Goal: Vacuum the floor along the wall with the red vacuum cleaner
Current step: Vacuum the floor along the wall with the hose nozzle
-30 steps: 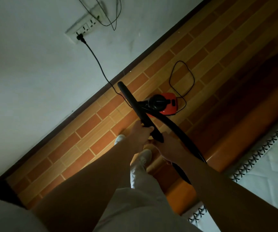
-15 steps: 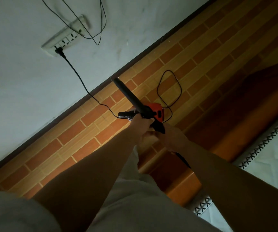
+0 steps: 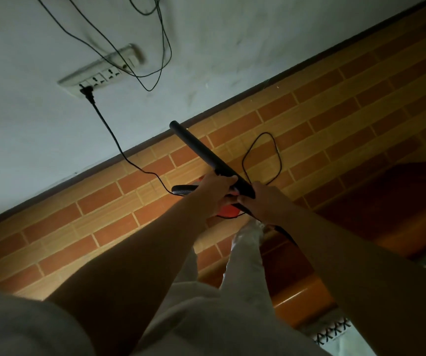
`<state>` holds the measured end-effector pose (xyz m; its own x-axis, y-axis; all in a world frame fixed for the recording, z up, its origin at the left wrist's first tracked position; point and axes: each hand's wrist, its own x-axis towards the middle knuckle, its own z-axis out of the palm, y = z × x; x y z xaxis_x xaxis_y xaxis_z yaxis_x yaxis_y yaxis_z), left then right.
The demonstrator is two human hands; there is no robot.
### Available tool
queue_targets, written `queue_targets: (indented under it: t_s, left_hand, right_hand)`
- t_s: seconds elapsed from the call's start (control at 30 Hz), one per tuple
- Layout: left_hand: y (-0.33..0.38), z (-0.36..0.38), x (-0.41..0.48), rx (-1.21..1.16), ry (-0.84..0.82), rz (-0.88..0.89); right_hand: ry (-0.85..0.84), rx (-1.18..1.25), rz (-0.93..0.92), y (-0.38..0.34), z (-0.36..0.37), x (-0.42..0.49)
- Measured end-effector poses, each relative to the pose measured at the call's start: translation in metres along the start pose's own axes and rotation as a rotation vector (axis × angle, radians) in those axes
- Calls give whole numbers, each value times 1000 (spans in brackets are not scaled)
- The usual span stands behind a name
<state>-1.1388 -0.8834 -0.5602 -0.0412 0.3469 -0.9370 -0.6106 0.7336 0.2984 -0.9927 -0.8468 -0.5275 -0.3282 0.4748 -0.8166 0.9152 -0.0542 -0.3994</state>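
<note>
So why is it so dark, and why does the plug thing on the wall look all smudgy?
Head view: the room is dim, with only one brighter patch on the floor; head view again: the power strip looks smeared, probably because the camera was moving; the left hand and right hand gripping the black tube look fairly sharp.

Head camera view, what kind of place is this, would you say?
Probably a bedroom in a home. A white quilted mattress edge borders a glossy orange frame, a socket strip with a plugged cord sits low on the painted wall, and the floor is brick-pattern tile.
</note>
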Motion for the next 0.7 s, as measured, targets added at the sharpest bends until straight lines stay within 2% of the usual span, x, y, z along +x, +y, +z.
queue_targets:
  t_s: [0.27, 0.47, 0.7]
  left_hand:
    - [7, 65, 20, -172, 148, 61]
    - [10, 95, 52, -258, 199, 107]
    - [5, 91, 99, -331, 192, 118]
  right_hand:
    - [-122, -307, -75, 21, -79, 29]
    - [-71, -390, -152, 37, -98, 63]
    - [16, -555, -228, 48, -99, 100]
